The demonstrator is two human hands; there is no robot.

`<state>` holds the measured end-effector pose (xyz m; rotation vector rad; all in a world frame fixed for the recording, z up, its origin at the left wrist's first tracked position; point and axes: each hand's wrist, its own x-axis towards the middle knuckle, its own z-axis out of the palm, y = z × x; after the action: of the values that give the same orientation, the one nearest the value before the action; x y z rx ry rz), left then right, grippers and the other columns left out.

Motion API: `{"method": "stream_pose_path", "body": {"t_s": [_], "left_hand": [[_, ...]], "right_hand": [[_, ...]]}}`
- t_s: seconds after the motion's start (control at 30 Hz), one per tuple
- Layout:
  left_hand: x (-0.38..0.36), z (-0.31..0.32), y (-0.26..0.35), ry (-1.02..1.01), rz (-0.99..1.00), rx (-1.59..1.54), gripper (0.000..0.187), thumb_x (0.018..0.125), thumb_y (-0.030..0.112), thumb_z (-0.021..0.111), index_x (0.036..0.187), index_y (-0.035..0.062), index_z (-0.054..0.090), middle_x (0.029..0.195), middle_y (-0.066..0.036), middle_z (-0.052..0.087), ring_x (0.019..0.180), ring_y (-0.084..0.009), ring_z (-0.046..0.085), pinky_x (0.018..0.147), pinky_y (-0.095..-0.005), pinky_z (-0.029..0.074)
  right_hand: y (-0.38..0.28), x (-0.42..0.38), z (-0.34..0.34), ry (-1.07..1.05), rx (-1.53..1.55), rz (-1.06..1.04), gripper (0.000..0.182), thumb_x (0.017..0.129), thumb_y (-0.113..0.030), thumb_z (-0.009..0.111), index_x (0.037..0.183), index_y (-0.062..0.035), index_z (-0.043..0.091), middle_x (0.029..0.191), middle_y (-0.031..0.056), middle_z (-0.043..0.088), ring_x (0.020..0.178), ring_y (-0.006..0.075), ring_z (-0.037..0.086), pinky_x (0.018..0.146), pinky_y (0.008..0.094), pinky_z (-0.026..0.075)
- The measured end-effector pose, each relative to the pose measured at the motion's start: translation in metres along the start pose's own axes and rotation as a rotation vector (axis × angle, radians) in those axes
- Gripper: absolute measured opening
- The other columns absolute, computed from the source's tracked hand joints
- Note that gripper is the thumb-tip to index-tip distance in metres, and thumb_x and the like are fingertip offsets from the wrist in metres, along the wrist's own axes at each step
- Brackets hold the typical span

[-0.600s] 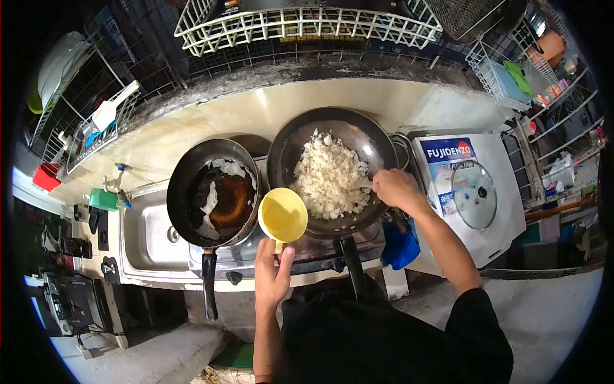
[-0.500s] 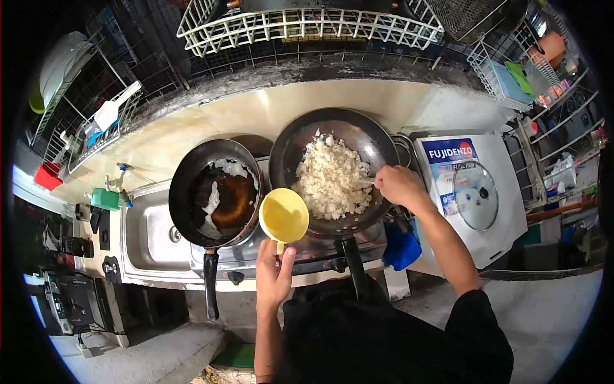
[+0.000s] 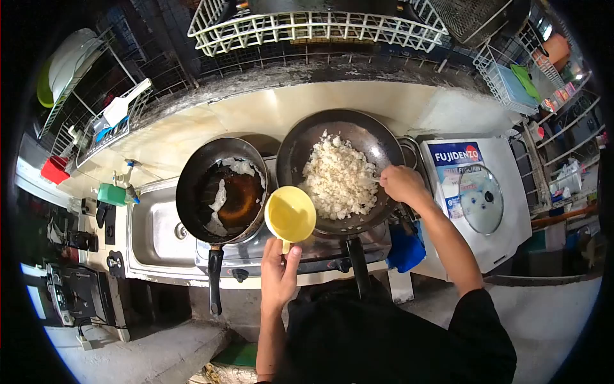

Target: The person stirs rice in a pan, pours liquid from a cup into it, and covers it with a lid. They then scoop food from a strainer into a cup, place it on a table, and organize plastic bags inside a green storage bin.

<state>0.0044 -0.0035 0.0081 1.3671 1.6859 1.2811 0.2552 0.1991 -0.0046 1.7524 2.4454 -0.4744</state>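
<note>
My left hand (image 3: 279,274) grips the handle of a yellow cup (image 3: 291,213), held between the two pans in front of the stove. Its inside faces up and looks bare. My right hand (image 3: 404,185) is closed around the handle of a utensil, probably a spoon, whose far end is sunk in the white rice (image 3: 341,177). That rice lies heaped in a large dark wok (image 3: 300,137) on the right side of the stove. To the left, a smaller black frying pan (image 3: 192,182) holds dark oily residue and white cooked scraps along its edge.
A steel sink (image 3: 153,233) adjoins the stove (image 3: 313,256) on the left. A glass lid (image 3: 481,198) rests on a white box to the right. White wire racks (image 3: 320,29) hang along the back. A blue object (image 3: 405,249) sits by the stove's right front corner.
The whole view has shifted slightly to the right. My left hand still holds the yellow cup, and my right hand stays at the wok's right edge with the utensil in the rice.
</note>
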Motion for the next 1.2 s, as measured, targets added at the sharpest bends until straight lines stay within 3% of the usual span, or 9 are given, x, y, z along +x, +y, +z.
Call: {"method": "stream_pose_path", "body": {"t_s": [0.17, 0.2, 0.43, 0.63, 0.7, 0.8, 0.97, 1.1, 1.2], "left_hand": [[-0.002, 0.003, 0.000, -0.072, 0.020, 0.050, 0.021, 0.089, 0.019, 0.054, 0.094, -0.0016, 0.055, 0.079, -0.014, 0.049, 0.072, -0.0253, 0.048, 0.065, -0.0336, 0.040], [-0.003, 0.005, -0.001, -0.082, 0.012, 0.036, 0.021, 0.089, 0.019, 0.054, 0.096, -0.0013, 0.055, 0.081, -0.014, 0.049, 0.073, -0.0266, 0.049, 0.066, -0.0347, 0.040], [-0.009, 0.005, 0.002, -0.128, -0.101, 0.030, 0.023, 0.089, 0.020, 0.054, 0.096, -0.0022, 0.053, 0.082, -0.014, 0.048, 0.075, -0.0235, 0.048, 0.068, -0.0322, 0.039], [-0.010, 0.001, 0.003, -0.066, -0.096, -0.042, 0.023, 0.088, 0.017, 0.054, 0.101, -0.0014, 0.054, 0.086, -0.015, 0.053, 0.082, -0.0259, 0.052, 0.074, -0.0325, 0.041], [-0.009, -0.001, -0.011, -0.003, 0.039, 0.039, 0.021, 0.088, 0.019, 0.056, 0.096, -0.0009, 0.054, 0.081, -0.015, 0.050, 0.071, -0.0272, 0.051, 0.066, -0.0347, 0.041], [-0.014, -0.008, -0.013, 0.054, -0.029, -0.020, 0.020, 0.089, 0.019, 0.055, 0.094, -0.0003, 0.053, 0.079, -0.014, 0.049, 0.070, -0.0269, 0.049, 0.066, -0.0343, 0.040], [-0.016, -0.022, -0.020, 0.123, -0.136, -0.368, 0.015, 0.091, 0.016, 0.054, 0.089, 0.0029, 0.046, 0.084, -0.004, 0.051, 0.074, -0.0107, 0.045, 0.068, -0.0266, 0.039], [-0.017, -0.049, -0.013, 0.250, -0.091, -0.418, 0.014, 0.092, 0.015, 0.051, 0.098, 0.0025, 0.048, 0.087, -0.002, 0.049, 0.073, -0.0080, 0.044, 0.067, -0.0231, 0.038], [-0.027, -0.066, -0.017, 0.359, -0.080, -0.527, 0.010, 0.092, 0.013, 0.050, 0.096, 0.0043, 0.046, 0.092, -0.004, 0.050, 0.071, -0.0088, 0.046, 0.063, -0.0229, 0.040]], "right_hand": [[-0.004, 0.006, 0.016, 0.016, 0.043, 0.066, 0.019, 0.081, -0.018, 0.052, 0.082, -0.0060, 0.066, 0.086, 0.0216, 0.065, 0.084, 0.0378, 0.063, 0.076, 0.0465, 0.050], [0.002, 0.009, 0.024, 0.091, 0.050, 0.069, 0.015, 0.076, -0.015, 0.052, 0.073, -0.0092, 0.066, 0.080, 0.0166, 0.065, 0.078, 0.0374, 0.062, 0.070, 0.0458, 0.049], [-0.005, 0.010, 0.020, 0.085, 0.045, 0.013, 0.014, 0.077, -0.017, 0.055, 0.078, -0.0094, 0.066, 0.081, 0.0173, 0.064, 0.079, 0.0370, 0.062, 0.070, 0.0456, 0.049], [-0.009, 0.012, 0.001, 0.113, 0.129, 0.046, 0.014, 0.076, -0.019, 0.057, 0.082, -0.0102, 0.067, 0.081, 0.0180, 0.064, 0.080, 0.0366, 0.061, 0.071, 0.0442, 0.049], [-0.010, 0.027, 0.021, 0.069, 0.184, 0.064, 0.015, 0.078, -0.019, 0.056, 0.083, -0.0106, 0.068, 0.082, 0.0174, 0.064, 0.081, 0.0360, 0.062, 0.072, 0.0429, 0.049], [-0.015, 0.026, 0.013, 0.097, 0.118, 0.016, 0.018, 0.081, -0.019, 0.052, 0.083, -0.0105, 0.068, 0.087, 0.0154, 0.065, 0.082, 0.0359, 0.062, 0.075, 0.0419, 0.049], [-0.030, 0.048, 0.024, 0.230, 0.295, -0.036, 0.019, 0.079, -0.025, 0.057, 0.086, -0.0112, 0.068, 0.082, 0.0166, 0.064, 0.079, 0.0358, 0.062, 0.070, 0.0415, 0.049], [-0.041, 0.068, 0.015, 0.003, 0.125, 0.009, 0.020, 0.082, -0.026, 0.054, 0.083, -0.0119, 0.068, 0.081, 0.0166, 0.064, 0.077, 0.0350, 0.063, 0.068, 0.0438, 0.049], [-0.026, 0.082, 0.001, 0.296, 0.263, -0.169, 0.019, 0.080, -0.026, 0.056, 0.082, -0.0117, 0.068, 0.081, 0.0173, 0.064, 0.076, 0.0355, 0.063, 0.069, 0.0439, 0.049]]}}
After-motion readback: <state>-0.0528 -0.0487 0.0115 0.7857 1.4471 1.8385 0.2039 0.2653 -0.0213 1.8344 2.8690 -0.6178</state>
